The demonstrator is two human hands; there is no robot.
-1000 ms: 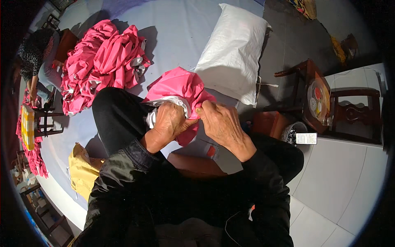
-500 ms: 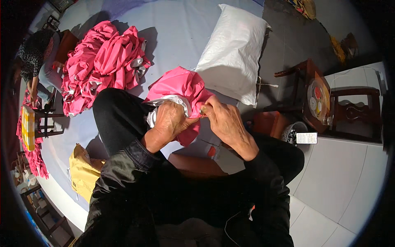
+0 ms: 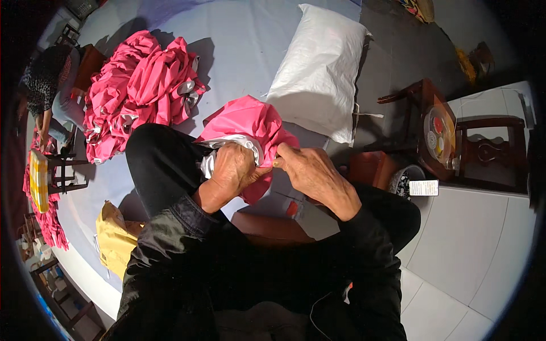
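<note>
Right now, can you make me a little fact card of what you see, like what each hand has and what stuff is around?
Left hand: gripping bunched pink cloth
Right hand: pinching the cloth's right side, close to the left hand
Cloth: pink, with white showing near the left hand
Pink pile: crumpled, ahead and to the left
White sack: lying ahead, right of the pile
Yellow bag: at the lower left
Other person: far left, bending over

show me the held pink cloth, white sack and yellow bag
Held pink cloth [image 3: 244, 120]: head view, its bunched top
White sack [image 3: 319, 74]: head view, its upper face
Yellow bag [image 3: 117, 240]: head view, its crumpled side
</note>
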